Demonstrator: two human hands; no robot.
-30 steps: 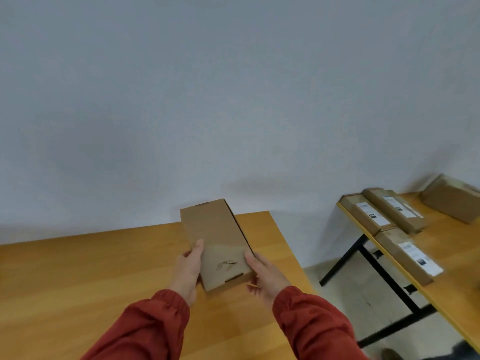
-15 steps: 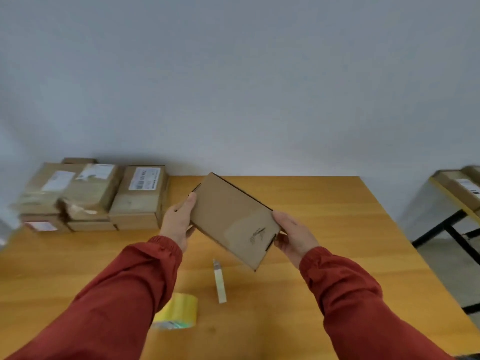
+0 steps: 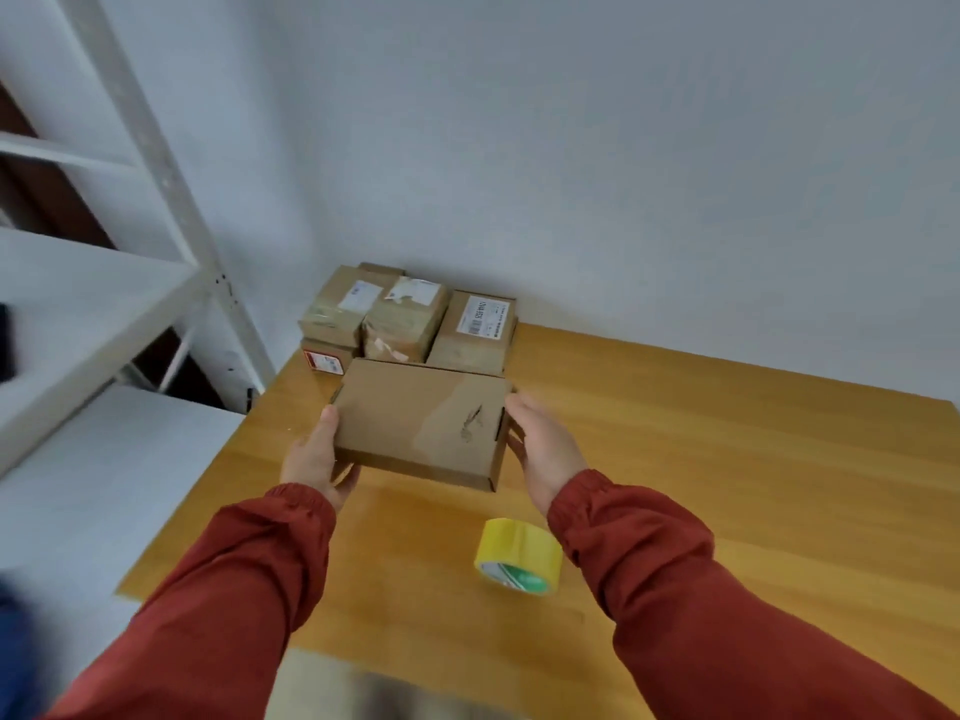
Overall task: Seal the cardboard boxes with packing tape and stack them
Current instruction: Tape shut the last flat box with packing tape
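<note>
Pale grey wall (image 3: 623,174) closes off the far side, and below it lies a wooden table (image 3: 727,485) whose left edge runs diagonally towards me, next to a white metal shelving unit (image 3: 171,163).

I hold one flat cardboard box (image 3: 415,418) level between both hands. My left hand (image 3: 317,459) grips its left end, thumb on top and fingers curled underneath. My right hand (image 3: 545,449) clasps the right end, thumb at the upper corner and fingers under the edge. I cannot tell whether the box touches the wood or hangs just above it. Its top carries a paler, glossier patch with a dark mark near the right end.

Just beyond the box, in the far left corner of the table, sits the pile of boxes (image 3: 405,324). I count five: three on top with white labels, the edge of one behind them, and one below at the left with a red-bordered label. From here the far edge of my box overlaps the foot of the pile.

One yellow tape roll (image 3: 519,556) lies on the table near me, just beside my right sleeve (image 3: 675,589).

My left hand is close to the table's left edge. To the right of the box, the wood runs broad to the wall.
</note>
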